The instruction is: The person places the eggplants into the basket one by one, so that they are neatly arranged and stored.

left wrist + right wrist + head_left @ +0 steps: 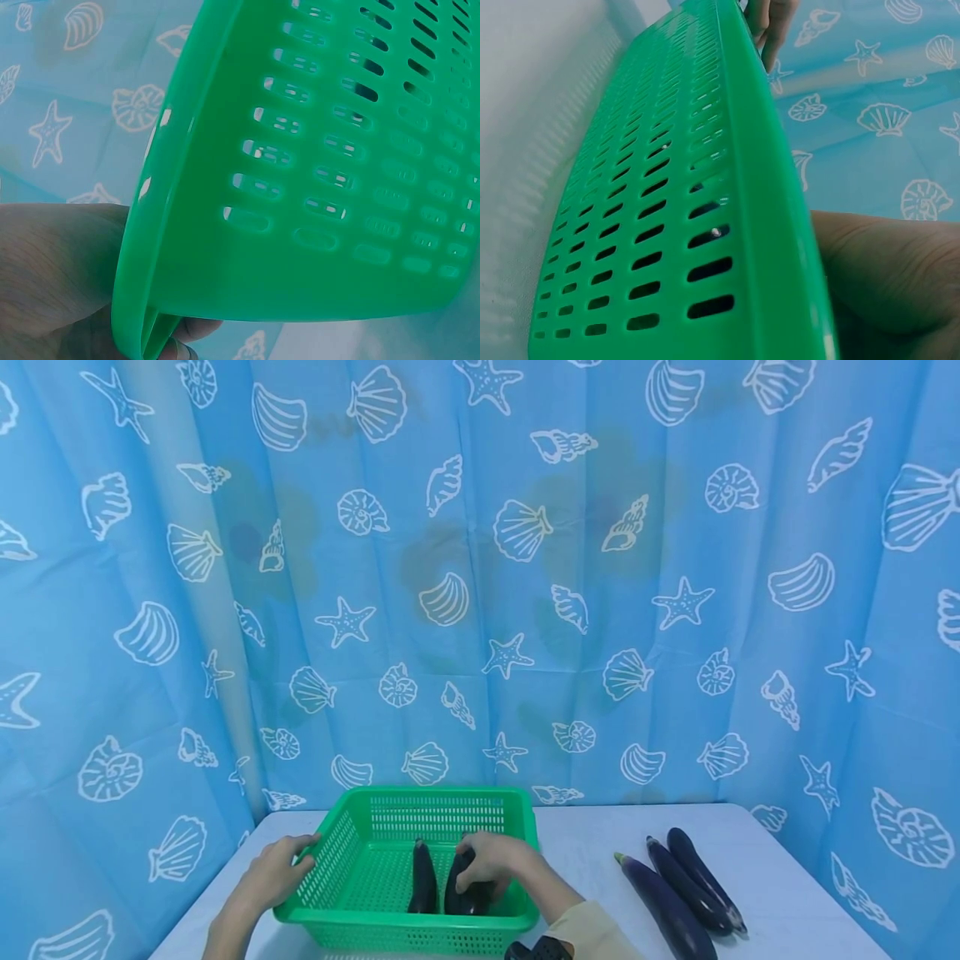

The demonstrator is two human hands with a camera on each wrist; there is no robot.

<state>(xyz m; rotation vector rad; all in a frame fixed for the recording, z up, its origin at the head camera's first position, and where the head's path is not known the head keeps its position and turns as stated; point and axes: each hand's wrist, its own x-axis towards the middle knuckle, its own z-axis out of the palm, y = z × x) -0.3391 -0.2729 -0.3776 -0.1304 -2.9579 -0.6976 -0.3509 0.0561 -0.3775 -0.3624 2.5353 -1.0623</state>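
Note:
A green plastic basket (442, 792) with slotted walls stands on the white table. My left hand (272, 870) grips its left rim; in the left wrist view a fingertip (201, 328) shows below the rim edge. Inside the basket, my right hand (491, 860) holds a dark purple eggplant (459, 893), its fingers bent over the upper part. Just left of that one lies a second eggplant (423, 881). From the right wrist, the basket's wall (667, 187) hides the eggplants and most of the right hand (900, 277).
To the right of the basket, three more eggplants lie on the table: one with a green tip (663, 906), a middle one (686, 885) and a far one (701, 868). A blue curtain (480, 568) with white shell and starfish prints hangs behind the table (585, 860).

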